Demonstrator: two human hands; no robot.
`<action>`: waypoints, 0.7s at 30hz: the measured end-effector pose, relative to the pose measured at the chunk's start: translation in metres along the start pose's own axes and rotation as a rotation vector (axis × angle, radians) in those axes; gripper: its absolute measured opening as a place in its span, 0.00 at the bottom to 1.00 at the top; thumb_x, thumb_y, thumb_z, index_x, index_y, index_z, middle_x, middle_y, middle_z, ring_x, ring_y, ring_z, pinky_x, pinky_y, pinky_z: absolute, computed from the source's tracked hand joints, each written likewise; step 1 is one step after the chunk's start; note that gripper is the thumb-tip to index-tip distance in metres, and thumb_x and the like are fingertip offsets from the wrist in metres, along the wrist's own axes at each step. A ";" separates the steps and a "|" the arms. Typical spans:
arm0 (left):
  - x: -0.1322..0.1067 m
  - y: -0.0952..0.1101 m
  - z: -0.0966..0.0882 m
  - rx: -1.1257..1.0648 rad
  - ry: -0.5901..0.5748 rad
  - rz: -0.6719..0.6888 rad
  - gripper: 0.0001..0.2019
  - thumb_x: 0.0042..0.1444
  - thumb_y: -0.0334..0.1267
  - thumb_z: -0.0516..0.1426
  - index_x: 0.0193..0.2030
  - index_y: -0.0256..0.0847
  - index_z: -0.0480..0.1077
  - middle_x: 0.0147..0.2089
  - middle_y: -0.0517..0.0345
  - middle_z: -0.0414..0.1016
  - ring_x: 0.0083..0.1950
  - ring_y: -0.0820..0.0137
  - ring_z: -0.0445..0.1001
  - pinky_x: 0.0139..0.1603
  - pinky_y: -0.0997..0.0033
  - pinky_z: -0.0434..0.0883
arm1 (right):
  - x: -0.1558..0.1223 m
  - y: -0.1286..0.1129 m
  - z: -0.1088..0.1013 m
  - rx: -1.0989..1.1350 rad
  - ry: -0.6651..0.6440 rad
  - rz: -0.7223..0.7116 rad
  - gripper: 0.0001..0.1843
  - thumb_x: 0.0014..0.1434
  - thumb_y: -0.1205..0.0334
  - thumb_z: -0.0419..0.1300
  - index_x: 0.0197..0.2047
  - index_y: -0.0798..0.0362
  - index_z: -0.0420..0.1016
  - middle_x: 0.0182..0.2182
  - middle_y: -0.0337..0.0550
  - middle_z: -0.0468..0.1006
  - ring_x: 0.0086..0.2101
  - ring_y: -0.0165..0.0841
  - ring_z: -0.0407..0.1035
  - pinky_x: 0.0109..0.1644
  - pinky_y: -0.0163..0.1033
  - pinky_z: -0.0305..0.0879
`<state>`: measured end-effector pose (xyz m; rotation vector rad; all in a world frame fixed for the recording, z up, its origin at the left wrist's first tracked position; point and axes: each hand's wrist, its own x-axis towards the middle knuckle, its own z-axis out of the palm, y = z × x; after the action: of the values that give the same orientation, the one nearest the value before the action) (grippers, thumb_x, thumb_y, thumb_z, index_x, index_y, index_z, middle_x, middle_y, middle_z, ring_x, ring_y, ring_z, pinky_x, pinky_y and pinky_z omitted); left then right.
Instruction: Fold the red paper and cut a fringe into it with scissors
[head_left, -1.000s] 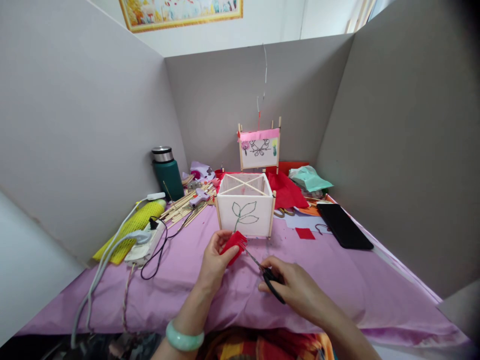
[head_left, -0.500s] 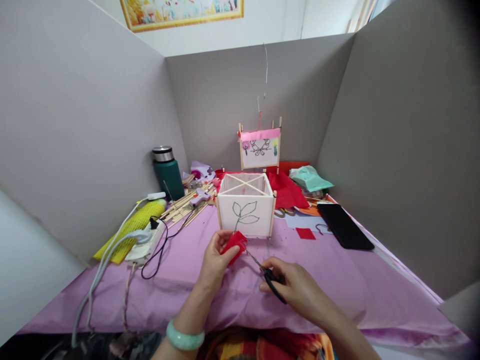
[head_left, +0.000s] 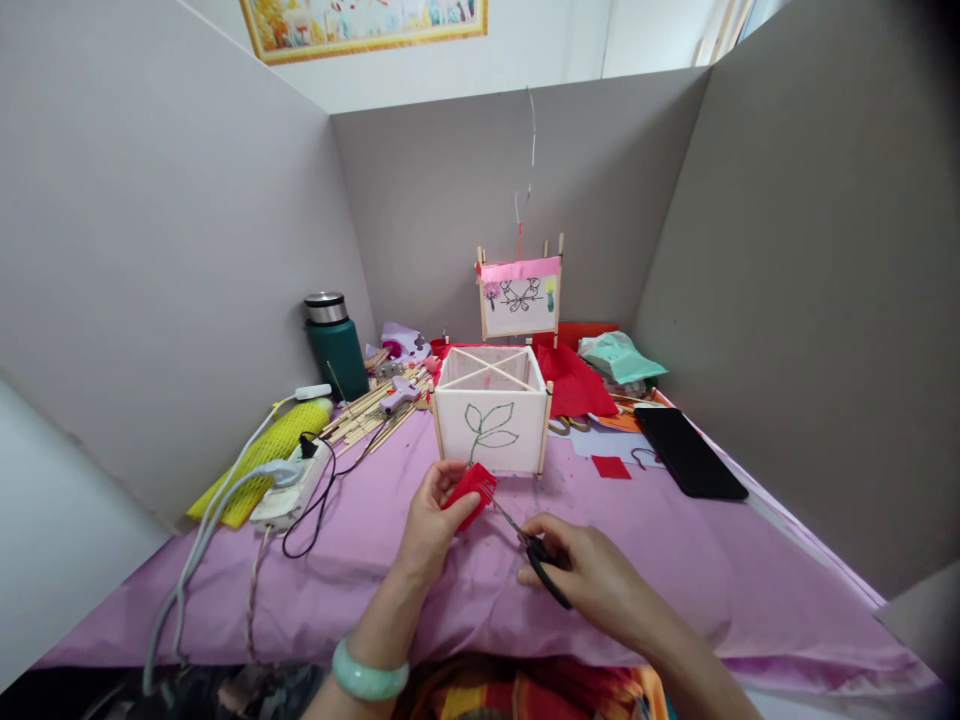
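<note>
Between the thumb and fingers of my left hand (head_left: 435,510) is a small piece of red paper or cloth (head_left: 470,490) with slits along its right edge. My right hand (head_left: 577,562) grips black-handled scissors (head_left: 551,572), whose blades reach the slit edge of the red piece. Just behind my hands stands a white box-shaped lantern (head_left: 491,435) with wooden corner sticks, crossed sticks on top and a green leaf drawing on its front. A small red square (head_left: 611,467) lies on the cloth to the right.
A purple cloth (head_left: 675,590) covers the table. At left are a power strip (head_left: 292,495) with cables, a green bottle (head_left: 337,350), wooden sticks (head_left: 360,415) and a glue gun (head_left: 400,394). A black phone (head_left: 690,452) lies right. A decorated lantern (head_left: 521,300) hangs behind.
Almost nothing differs. My right hand and the scissors have shifted very slightly, while my left hand keeps the red piece in the same place.
</note>
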<state>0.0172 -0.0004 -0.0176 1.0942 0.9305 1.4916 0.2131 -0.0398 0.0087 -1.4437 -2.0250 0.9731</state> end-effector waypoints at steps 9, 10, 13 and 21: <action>0.000 0.001 0.000 0.020 -0.037 -0.014 0.18 0.44 0.33 0.65 0.43 0.39 0.67 0.40 0.57 0.74 0.40 0.70 0.72 0.40 0.74 0.68 | 0.001 0.000 0.001 0.000 0.006 -0.007 0.11 0.51 0.53 0.63 0.37 0.47 0.73 0.23 0.32 0.71 0.25 0.29 0.63 0.27 0.31 0.50; 0.000 0.001 0.000 0.015 -0.037 -0.015 0.18 0.44 0.33 0.65 0.43 0.39 0.66 0.40 0.57 0.74 0.40 0.70 0.72 0.40 0.74 0.68 | 0.001 0.000 0.001 -0.001 0.004 -0.007 0.11 0.51 0.53 0.63 0.37 0.47 0.73 0.23 0.32 0.72 0.25 0.29 0.63 0.27 0.31 0.50; -0.001 0.002 0.001 0.006 -0.033 -0.018 0.18 0.44 0.33 0.65 0.43 0.39 0.67 0.40 0.57 0.74 0.39 0.70 0.72 0.39 0.74 0.68 | 0.002 0.000 0.001 -0.001 0.002 -0.009 0.11 0.51 0.54 0.63 0.37 0.47 0.73 0.23 0.32 0.72 0.25 0.30 0.64 0.28 0.31 0.51; 0.000 0.002 0.001 0.016 -0.027 -0.021 0.18 0.43 0.34 0.65 0.42 0.40 0.68 0.40 0.57 0.74 0.40 0.70 0.73 0.40 0.74 0.68 | 0.003 -0.001 0.001 0.017 0.010 -0.016 0.09 0.51 0.55 0.62 0.36 0.47 0.73 0.23 0.31 0.72 0.25 0.29 0.63 0.28 0.31 0.51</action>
<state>0.0180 -0.0012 -0.0151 1.1106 0.9346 1.4515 0.2114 -0.0373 0.0086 -1.4184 -2.0134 0.9726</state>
